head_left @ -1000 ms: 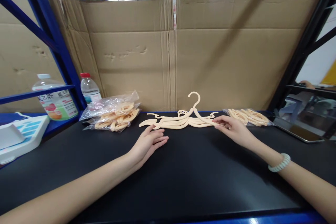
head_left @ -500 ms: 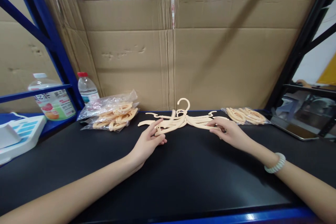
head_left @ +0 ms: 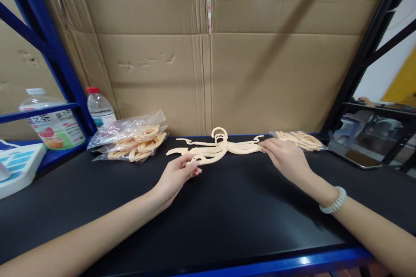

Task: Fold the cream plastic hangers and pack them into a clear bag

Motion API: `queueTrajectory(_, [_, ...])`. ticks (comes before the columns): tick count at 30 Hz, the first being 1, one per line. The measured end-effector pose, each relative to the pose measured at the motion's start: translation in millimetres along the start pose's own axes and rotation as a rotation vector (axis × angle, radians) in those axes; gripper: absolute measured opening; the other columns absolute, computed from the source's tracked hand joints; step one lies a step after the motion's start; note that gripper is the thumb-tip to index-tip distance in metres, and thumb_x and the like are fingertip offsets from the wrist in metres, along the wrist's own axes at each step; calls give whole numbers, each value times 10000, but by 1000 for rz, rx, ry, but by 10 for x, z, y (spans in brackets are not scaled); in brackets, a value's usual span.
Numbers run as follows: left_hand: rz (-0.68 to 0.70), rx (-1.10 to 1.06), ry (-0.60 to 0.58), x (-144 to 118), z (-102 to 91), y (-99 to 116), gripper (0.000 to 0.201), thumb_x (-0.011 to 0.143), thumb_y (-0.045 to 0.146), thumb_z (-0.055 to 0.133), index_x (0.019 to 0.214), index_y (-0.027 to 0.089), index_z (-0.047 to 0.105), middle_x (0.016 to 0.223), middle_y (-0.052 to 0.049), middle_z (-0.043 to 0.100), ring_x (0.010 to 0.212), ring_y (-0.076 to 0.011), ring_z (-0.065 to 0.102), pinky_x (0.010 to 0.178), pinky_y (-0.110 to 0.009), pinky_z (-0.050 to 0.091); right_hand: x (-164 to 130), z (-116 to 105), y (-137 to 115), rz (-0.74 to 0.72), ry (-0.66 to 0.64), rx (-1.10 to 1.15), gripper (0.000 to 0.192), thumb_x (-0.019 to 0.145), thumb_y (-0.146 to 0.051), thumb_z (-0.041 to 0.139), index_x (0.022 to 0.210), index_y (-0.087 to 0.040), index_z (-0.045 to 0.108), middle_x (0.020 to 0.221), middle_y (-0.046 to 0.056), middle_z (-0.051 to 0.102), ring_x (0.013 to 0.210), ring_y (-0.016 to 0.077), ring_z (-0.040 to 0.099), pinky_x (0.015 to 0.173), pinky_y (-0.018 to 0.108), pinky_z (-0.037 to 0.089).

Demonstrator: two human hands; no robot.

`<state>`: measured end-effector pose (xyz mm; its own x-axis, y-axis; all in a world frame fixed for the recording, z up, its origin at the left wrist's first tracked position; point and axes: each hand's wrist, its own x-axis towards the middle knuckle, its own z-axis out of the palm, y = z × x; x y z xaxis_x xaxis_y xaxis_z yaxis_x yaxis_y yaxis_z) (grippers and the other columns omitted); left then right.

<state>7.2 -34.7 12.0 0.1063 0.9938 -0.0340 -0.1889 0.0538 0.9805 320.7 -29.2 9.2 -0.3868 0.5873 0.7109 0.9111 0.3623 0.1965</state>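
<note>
A small stack of cream plastic clothes hangers (head_left: 223,149) lies on the black table in front of me, their hooks pointing to the back. My left hand (head_left: 175,178) pinches the left arm of the front hanger between thumb and fingers. At the other side, my right hand (head_left: 290,161) has its fingers closed on the right ends of the hangers; its fingertips partly cover them, so I cannot tell how many it grips. A thinner hanger arm with a small curl (head_left: 258,138) sticks out behind the right hand's fingers.
Bagged cream hangers (head_left: 138,143) lie at the left, and another clear bag of them (head_left: 297,139) at the right. Two bottles stand behind the left bags. A dark flat tray-like object (head_left: 354,156) is far right. Cardboard (head_left: 156,73) walls off the back.
The front hanger has been lowered onto the others, its hook dropping and its raised left piece folding down. Both hands stay at its ends. The view has shifted slightly.
</note>
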Motion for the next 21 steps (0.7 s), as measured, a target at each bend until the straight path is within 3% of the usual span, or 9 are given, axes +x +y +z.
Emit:
queueTrajectory(4, [14, -8, 6, 19, -19, -31, 127, 824, 54, 617, 930, 109, 660, 738, -12, 658, 628, -66, 627, 659, -149, 533, -5, -37, -68, 7, -6, -125, 229, 931, -143, 422, 966, -189, 644, 972, 54, 707, 726, 187, 641, 535, 273, 378])
queueTrajectory(8, [17, -10, 9, 16, -17, -41, 112, 816, 63, 632, 912, 110, 664, 736, -13, 656, 629, -68, 629, 666, -150, 538, 11, -32, -73, -38, 27, -69, 244, 935, -133, 400, 983, -174, 636, 1109, 90, 654, 825, 210, 640, 608, 293, 448])
queueTrajectory(12, [23, -8, 17, 9, 5, -20, 115, 823, 59, 620, 917, 111, 661, 739, -11, 654, 629, -65, 628, 666, -150, 538, 21, -19, -75, -11, 38, 173, 243, 940, -171, 402, 1045, -173, 622, 1203, 136, 548, 805, 189, 620, 705, 345, 511])
queueTrajectory(16, [29, -7, 21, -4, 14, -6, 105, 823, 57, 615, 901, 111, 661, 715, -5, 644, 622, -65, 623, 663, -150, 535, 28, 20, -80, 130, 51, 498, 281, 887, -185, 480, 1149, -207, 578, 1237, 132, 488, 831, 178, 609, 781, 377, 543])
queueTrajectory(21, [25, -18, 38, -14, 24, -7, 124, 789, 55, 647, 902, 104, 663, 720, -10, 650, 621, -70, 620, 669, -162, 531, 36, 117, -37, 373, -65, 913, 385, 789, -303, 611, 1162, -208, 585, 1070, 100, 624, 861, 206, 626, 795, 391, 555])
